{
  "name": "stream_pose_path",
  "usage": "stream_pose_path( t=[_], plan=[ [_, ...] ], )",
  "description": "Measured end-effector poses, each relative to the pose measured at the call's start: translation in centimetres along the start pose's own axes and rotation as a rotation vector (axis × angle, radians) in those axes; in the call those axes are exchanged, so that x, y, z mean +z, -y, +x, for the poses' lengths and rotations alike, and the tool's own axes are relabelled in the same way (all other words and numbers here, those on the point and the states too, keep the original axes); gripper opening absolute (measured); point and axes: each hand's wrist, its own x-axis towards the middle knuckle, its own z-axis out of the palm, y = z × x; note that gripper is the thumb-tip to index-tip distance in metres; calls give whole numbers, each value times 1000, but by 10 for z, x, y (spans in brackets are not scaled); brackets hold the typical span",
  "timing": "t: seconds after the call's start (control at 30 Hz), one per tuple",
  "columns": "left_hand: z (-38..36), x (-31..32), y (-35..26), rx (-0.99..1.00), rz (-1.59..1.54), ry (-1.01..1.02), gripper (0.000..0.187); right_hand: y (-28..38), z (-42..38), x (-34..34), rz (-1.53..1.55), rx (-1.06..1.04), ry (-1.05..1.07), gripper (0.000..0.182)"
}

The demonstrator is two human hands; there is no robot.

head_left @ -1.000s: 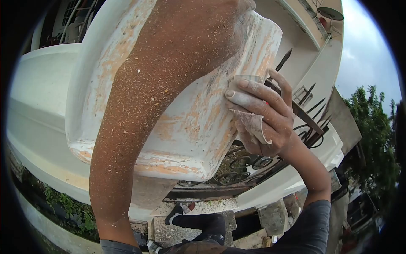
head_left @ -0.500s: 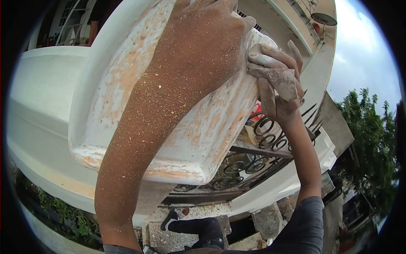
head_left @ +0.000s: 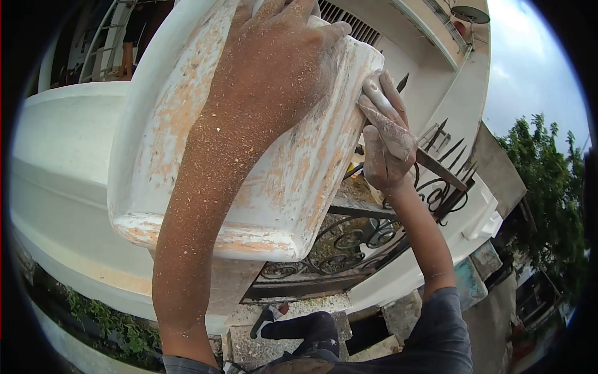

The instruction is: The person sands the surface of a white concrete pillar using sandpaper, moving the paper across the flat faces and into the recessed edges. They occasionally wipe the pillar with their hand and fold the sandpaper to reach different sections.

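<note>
A white pillar top with worn, peach-coloured patches and a rounded lower lip fills the middle of the view. My left hand lies against its upper part with the fingers spread, the tips partly out of view. Dust and pale flakes cover that hand and forearm. Near the pillar's right edge my right hand, whitened with dust, grips a folded piece of sandpaper between thumb and fingers. The sandpaper is against or very close to that edge; exact contact is hard to see.
A black wrought-iron gate with scrolls and spikes stands behind and right of the pillar. A white wall curves off to the left, with plants below. Stone slabs lie around my foot.
My right hand has moved down and left along the pillar's edge with the sandpaper, its fingers now more upright. The left hand stays on the pillar; the view has shifted slightly.
</note>
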Motion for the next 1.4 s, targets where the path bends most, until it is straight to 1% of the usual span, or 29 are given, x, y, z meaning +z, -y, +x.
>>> stream_pose_path(
  t=[0.03, 0.07, 0.1, 0.17, 0.2, 0.23, 0.3, 0.33, 0.4, 0.47, 0.5, 0.6, 0.67, 0.7, 0.77, 0.83, 0.87, 0.93, 0.97, 1.03, 1.07, 1.13, 1.17, 1.23, 1.27, 1.33, 1.37, 1.4],
  plan=[
    [1, -1, 0, -8, -9, -1, 15, 15, -25, 1, 61, 72, 65, 24],
    [1, -2, -1, -17, -21, 7, 15, 21, -36, 4, 61, 90, 75, 24],
    [1, -2, -2, -27, -30, 19, 15, 18, -34, 7, 54, 84, 44, 23],
    [2, 2, -1, 26, 53, -11, 16, 6, -14, 11, 27, 59, -54, 23],
    [0, 5, 1, 38, 60, -12, 16, -1, 3, 13, 136, 149, -95, 26],
    [-3, 8, 3, 50, 66, -12, 18, -1, 0, 17, 179, 161, -121, 27],
    [-5, 12, 10, 48, 20, -4, 40, -4, -10, 27, 261, 163, -170, 30],
    [-4, 11, 10, 30, -20, 5, 39, -5, -22, 33, 301, 161, -190, 32],
    [-6, 5, 5, -7, -107, 24, 37, 8, -89, 55, 448, 287, -233, 32],
    [-3, 4, 4, -7, -10, 21, 36, 9, -74, 62, 536, 339, -318, 31],
    [-3, 6, 1, -3, 23, 38, 36, 0, -40, 51, 412, 258, -296, 30],
    [-4, 9, 4, 64, 155, 85, 36, 16, -12, 31, 428, 787, -229, 31],
    [-6, 12, 4, 65, 129, 75, 36, 40, -20, 43, 577, 780, -388, 32],
    [-6, 14, 3, 74, 113, 72, 36, 41, -54, 58, 524, 581, -416, 32],
    [-4, 12, 1, 110, 79, 85, 36, 39, -63, 64, 468, 385, -454, 31],
    [2, 13, -7, 150, 38, 123, 36, 27, -31, 52, 483, 415, -474, 30],
    [3, 14, -12, 141, 9, 144, 36, 22, -10, 43, 659, 603, -464, 28],
    [2, 20, -16, 109, -35, 148, 36, 15, -9, 45, 591, 679, -397, 27],
    [2, 20, -17, 84, -91, 135, 36, 27, -12, 47, 769, 783, -445, 26],
    [3, 19, -18, 34, -197, 109, 38, 60, -45, 56, 533, 526, -509, 27],
    [4, 18, -18, 25, -201, 119, 39, 80, -63, 62, 650, 521, -515, 29],
    [11, 18, -19, 19, -196, 117, 40, 66, -58, 56, 506, 450, -443, 31],
    [14, 17, -20, -22, -212, 121, 39, 57, -51, 55, 432, 424, -419, 32],
    [23, 17, -22, -96, -249, 119, 37, 27, -17, 48, 679, 550, -464, 33],
    [27, 21, -14, 20, -187, 74, 25, 25, -7, 45, 726, 577, -481, 33],
    [34, 21, -16, -26, -192, 125, 20, 30, -7, 48, 752, 605, -511, 32],
    [36, 20, -17, -55, -197, 151, 18, 45, -20, 52, 725, 606, -534, 32],
    [37, 19, -21, -150, -240, 198, 18, 62, -35, 58, 695, 613, -558, 32]
  ],
)
